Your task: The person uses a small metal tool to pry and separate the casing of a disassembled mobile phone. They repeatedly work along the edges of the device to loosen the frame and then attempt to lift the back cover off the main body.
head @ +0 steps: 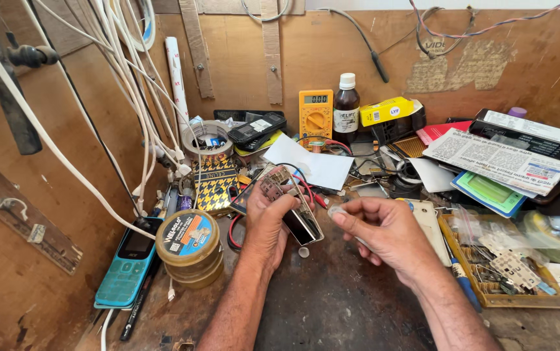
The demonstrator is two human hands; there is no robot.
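**Two hands over an opened phone on a crowded bench**

The left hand point(268, 218) is curled around an opened phone point(296, 211), fingers wrapped over its top end and thumb along the near side; the phone's bare circuit board faces up and its lower end juts out past the fingers toward the right hand. The right hand point(384, 231) sits just beside it, thumb and forefinger pinched shut on a small pale part point(337, 211), the other fingers folded loosely under. The part's tip is near the phone's lower edge; whether they touch cannot be told.

A small white disc point(303, 251) lies on the bench point(332, 305) just below the phone.

Left of the left hand, close by the wrist, stands a round tin point(190, 246), and beyond it a teal keypad phone point(127, 263) lies near the bench's left wall. Right of the right hand a tray point(481, 300) of small parts hems in the forearm. Beyond both hands, papers, a yellow multimeter point(316, 116) and a brown bottle point(346, 104) crowd the back wall. The only open bench lies toward the person, between and under the forearms.
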